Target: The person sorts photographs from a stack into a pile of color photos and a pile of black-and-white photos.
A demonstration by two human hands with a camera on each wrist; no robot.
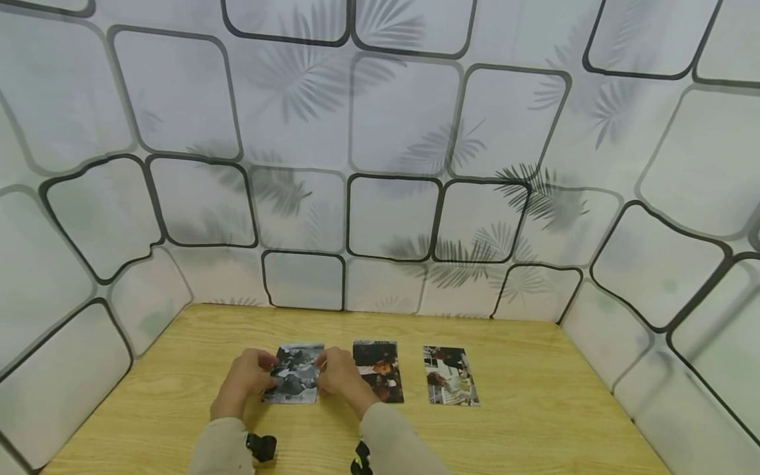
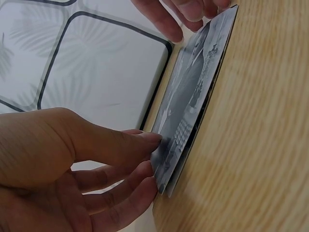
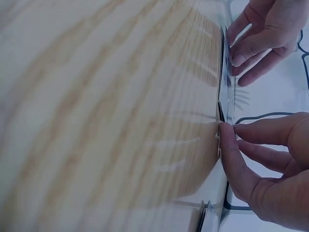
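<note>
A black-and-white photo card [image 1: 295, 373] lies at the left of a row on the wooden table, with another layer showing under its edge in the left wrist view. My left hand [image 1: 246, 377] holds its left edge, thumb [image 2: 147, 138] on the top face and fingers at the rim. At the opposite edge, my right hand [image 1: 340, 373] pinches the card between thumb and forefinger, close over the tabletop. The right wrist view shows both hands, the right hand [image 3: 275, 179] nearer and the left hand [image 3: 268, 38] beyond, with the card seen edge-on.
Right of the hands lie a dark colour photo card [image 1: 380, 373], partly behind my right wrist, and a lighter photo card [image 1: 451, 376]. A patterned cloth wall [image 1: 392, 218] encloses the wooden table [image 1: 522, 422] at the back and both sides.
</note>
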